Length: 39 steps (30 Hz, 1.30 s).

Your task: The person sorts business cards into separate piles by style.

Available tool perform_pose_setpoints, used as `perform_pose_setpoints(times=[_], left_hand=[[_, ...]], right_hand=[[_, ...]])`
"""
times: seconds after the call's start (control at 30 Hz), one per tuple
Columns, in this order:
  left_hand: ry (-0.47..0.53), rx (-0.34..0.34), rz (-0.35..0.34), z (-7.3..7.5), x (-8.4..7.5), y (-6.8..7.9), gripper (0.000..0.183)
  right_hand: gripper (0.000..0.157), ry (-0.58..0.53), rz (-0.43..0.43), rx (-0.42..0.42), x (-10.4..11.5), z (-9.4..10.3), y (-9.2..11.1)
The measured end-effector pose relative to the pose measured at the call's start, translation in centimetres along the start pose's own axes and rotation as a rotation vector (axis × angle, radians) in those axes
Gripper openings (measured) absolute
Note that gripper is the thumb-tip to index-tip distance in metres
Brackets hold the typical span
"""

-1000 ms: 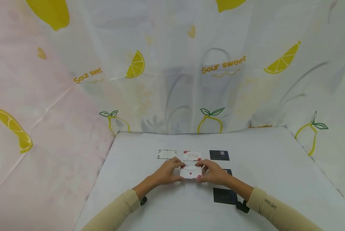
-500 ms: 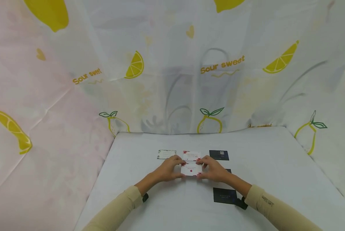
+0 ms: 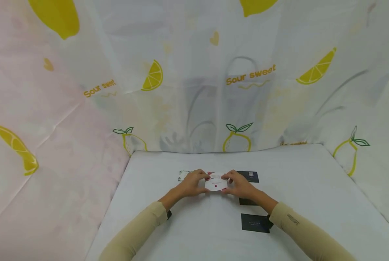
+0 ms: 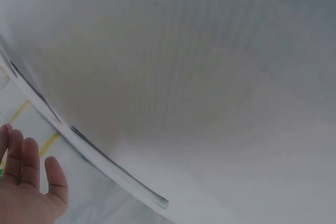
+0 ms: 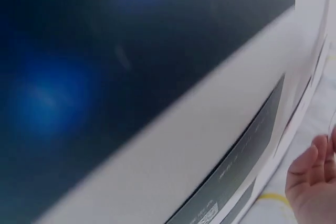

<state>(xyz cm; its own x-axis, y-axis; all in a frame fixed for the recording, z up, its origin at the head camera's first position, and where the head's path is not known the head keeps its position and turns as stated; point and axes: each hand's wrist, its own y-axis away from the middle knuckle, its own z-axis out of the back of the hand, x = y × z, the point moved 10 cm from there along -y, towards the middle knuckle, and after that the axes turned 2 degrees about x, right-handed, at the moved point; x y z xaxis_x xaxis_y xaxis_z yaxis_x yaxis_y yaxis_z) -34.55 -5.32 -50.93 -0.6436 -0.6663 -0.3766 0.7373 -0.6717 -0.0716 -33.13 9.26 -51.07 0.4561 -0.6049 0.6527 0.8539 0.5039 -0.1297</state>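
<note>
Both hands hold a white business card (image 3: 215, 186) with red flowers at its corners and a red dot. My left hand (image 3: 192, 183) pinches its left edge and my right hand (image 3: 240, 185) its right edge. Directly behind it is a second white card (image 3: 216, 174) with red flowers; the held card now overlaps its near part. To the left, a white card with dark leafy corners (image 3: 183, 175) is partly hidden by my left hand. In the left wrist view, the left hand (image 4: 31, 184) shows at the lower left, the held card out of sight.
On the white table (image 3: 168, 232), dark cards form a column at the right: a far one (image 3: 251, 176), a middle one (image 3: 247, 202) partly under my right arm, and a near one (image 3: 254, 223). A lemon-print cloth (image 3: 194, 108) rises behind the table's far edge.
Both hands have moved the held card away from the person, towards the far white card, until it overlaps that card. The left hand now covers more of the leafy card.
</note>
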Motion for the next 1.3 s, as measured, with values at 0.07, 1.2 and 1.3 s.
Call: perform_pose_setpoints(times=[0.07,1.2,1.3], left_hand=[[-0.001,0.006,0.008,-0.1,0.3,-0.6,0.056],[-0.126,0.149,0.175,-1.8,2.6,-4.6,0.048],[-0.128,0.162,0.193,-1.9,2.7,-4.7,0.048]], right_hand=[[0.052,0.002,-0.011,0.008,-0.5,0.1,-0.5],[0.046,0.199,-0.218,0.077,-3.7,-0.8,-4.1],[0.047,0.201,-0.241,0.084,-3.9,-0.8,-4.1]])
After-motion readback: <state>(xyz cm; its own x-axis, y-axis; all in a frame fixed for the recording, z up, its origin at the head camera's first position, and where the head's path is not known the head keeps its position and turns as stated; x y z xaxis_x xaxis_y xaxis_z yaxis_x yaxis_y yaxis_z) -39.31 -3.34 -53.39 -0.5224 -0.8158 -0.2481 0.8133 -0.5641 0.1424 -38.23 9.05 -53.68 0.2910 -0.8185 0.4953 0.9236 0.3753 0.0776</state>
